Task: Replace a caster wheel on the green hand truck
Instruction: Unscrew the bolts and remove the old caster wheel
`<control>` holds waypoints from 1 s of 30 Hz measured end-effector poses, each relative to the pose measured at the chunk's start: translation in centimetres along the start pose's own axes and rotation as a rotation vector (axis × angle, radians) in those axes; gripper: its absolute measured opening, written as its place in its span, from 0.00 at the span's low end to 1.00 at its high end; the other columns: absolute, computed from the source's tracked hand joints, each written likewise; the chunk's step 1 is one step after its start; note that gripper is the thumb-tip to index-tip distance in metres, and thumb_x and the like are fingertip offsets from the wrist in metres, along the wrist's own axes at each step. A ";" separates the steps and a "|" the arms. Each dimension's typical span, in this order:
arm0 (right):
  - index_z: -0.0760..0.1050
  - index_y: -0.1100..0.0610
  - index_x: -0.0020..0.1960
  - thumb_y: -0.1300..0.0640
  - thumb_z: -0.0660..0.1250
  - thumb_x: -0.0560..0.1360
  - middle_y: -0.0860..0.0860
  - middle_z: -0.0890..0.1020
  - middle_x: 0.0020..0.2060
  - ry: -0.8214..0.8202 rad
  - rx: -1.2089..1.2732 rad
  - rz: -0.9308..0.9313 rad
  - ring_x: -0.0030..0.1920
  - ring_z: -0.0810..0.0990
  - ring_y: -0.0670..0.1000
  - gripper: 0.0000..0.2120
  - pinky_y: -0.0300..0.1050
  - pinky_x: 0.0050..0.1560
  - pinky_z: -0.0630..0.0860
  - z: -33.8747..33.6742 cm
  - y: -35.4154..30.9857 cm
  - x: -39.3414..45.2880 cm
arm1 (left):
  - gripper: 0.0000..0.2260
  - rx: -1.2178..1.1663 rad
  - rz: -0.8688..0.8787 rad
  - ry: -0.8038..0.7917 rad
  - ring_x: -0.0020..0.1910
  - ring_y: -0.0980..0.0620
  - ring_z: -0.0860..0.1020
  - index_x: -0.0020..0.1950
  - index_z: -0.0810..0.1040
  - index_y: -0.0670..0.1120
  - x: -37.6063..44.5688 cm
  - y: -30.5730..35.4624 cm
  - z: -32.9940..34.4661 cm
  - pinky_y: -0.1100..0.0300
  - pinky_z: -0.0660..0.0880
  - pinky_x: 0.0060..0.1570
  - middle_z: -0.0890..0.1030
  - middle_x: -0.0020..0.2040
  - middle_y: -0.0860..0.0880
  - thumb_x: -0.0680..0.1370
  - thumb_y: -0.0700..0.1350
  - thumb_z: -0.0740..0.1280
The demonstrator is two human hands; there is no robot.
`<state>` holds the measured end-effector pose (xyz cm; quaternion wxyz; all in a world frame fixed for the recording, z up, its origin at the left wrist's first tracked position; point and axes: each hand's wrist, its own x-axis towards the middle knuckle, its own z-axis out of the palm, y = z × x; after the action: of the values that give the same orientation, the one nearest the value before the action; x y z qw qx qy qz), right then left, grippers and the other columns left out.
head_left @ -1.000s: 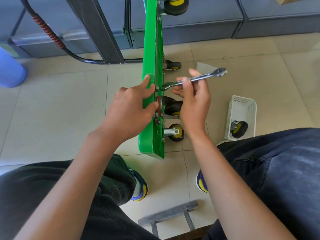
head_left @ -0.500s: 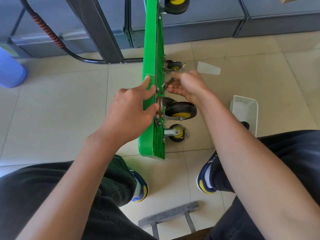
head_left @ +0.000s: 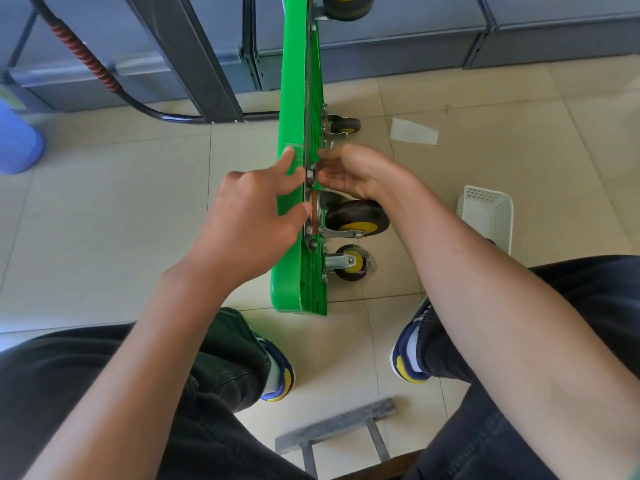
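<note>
The green plastic hand truck (head_left: 298,216) stands on its edge on the pale tiled floor (head_left: 104,209) in the head view, its flat deck facing left and its ribbed underside facing right, between the person's knees and the grey metal cabinets (head_left: 398,39) at the back. Four black caster wheels with yellow hubs show on the underside: one at the top edge of the picture (head_left: 348,5), a small one low by the floor (head_left: 343,125), a large near one (head_left: 358,219) just below the right hand, and one with a silver fork (head_left: 351,263) nearest the truck's lower end. One white perforated plastic basket (head_left: 485,214) sits on the floor to the right, partly behind the right forearm. One scrap of white paper (head_left: 414,132) lies beyond it, and one blue plastic container (head_left: 17,143) stands at the left edge.

The left hand (head_left: 249,216) lies against the deck side, fingers extended, the forefinger pointing up along the green face and the thumb pressing at the edge by the caster's mounting plate (head_left: 311,216). The right hand (head_left: 356,171) reaches across from the underside, fingers loosely curled toward a bolt (head_left: 309,174) on the truck's rim; whether they pinch it, I cannot tell. Two blue and yellow shoes (head_left: 277,372) rest on the floor below.
</note>
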<state>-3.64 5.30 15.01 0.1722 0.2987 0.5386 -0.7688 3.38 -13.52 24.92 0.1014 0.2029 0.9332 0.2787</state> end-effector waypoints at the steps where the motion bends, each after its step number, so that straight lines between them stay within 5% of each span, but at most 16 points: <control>1: 0.72 0.69 0.69 0.62 0.65 0.83 0.57 0.80 0.40 -0.005 -0.005 0.003 0.30 0.81 0.47 0.17 0.37 0.32 0.80 0.1 -0.1 0.1 | 0.21 -0.004 0.000 0.003 0.43 0.51 0.83 0.72 0.75 0.50 0.0 0.0 0.0 0.73 0.71 0.42 0.66 0.77 0.57 0.79 0.46 0.71; 3: 0.73 0.68 0.68 0.63 0.65 0.83 0.57 0.80 0.41 -0.012 -0.003 -0.006 0.31 0.81 0.48 0.16 0.37 0.32 0.80 0.2 -0.4 0.1 | 0.21 -0.004 -0.002 0.006 0.42 0.50 0.83 0.72 0.76 0.51 0.1 -0.1 0.0 0.69 0.72 0.45 0.66 0.77 0.58 0.79 0.47 0.71; 8: 0.74 0.68 0.66 0.64 0.66 0.82 0.58 0.81 0.42 -0.032 -0.019 -0.066 0.33 0.80 0.49 0.15 0.37 0.33 0.80 0.4 -0.7 -0.5 | 0.21 -0.013 -0.005 -0.001 0.42 0.53 0.82 0.73 0.75 0.50 0.1 -0.2 0.1 0.81 0.68 0.36 0.66 0.77 0.57 0.79 0.46 0.71; 15: 0.78 0.70 0.58 0.59 0.68 0.81 0.61 0.83 0.39 0.127 -0.245 -0.309 0.31 0.81 0.52 0.13 0.42 0.34 0.79 1.0 -1.1 -1.1 | 0.21 0.007 0.003 0.010 0.43 0.49 0.83 0.72 0.76 0.50 0.1 -0.2 0.1 0.64 0.72 0.50 0.66 0.77 0.58 0.79 0.46 0.71; 19: 0.79 0.65 0.55 0.57 0.66 0.82 0.55 0.83 0.34 0.177 -0.433 -0.558 0.31 0.82 0.50 0.11 0.43 0.35 0.80 1.3 -1.4 -2.4 | 0.21 0.016 0.017 0.007 0.41 0.46 0.83 0.72 0.76 0.49 0.1 -0.2 0.0 0.65 0.71 0.49 0.66 0.77 0.56 0.79 0.46 0.71; 24: 0.77 0.59 0.54 0.56 0.65 0.82 0.53 0.84 0.39 0.250 -0.472 -0.764 0.35 0.84 0.51 0.07 0.55 0.40 0.83 1.6 -0.4 -4.8 | 0.21 0.019 0.014 0.013 0.41 0.46 0.83 0.72 0.76 0.50 0.2 -0.2 0.2 0.63 0.73 0.47 0.66 0.77 0.56 0.79 0.46 0.71; 30: 0.73 0.54 0.52 0.58 0.65 0.82 0.49 0.85 0.44 0.340 -0.466 -0.928 0.41 0.84 0.48 0.01 0.55 0.45 0.82 1.7 2.2 -7.9 | 0.21 0.024 0.021 0.012 0.43 0.51 0.83 0.73 0.75 0.50 0.1 -0.1 0.1 0.65 0.71 0.48 0.66 0.77 0.56 0.79 0.46 0.71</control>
<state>3.18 2.49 18.89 -0.2129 0.1034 0.7903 -0.5652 3.30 -13.51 24.74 0.0902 0.2123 0.9349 0.2699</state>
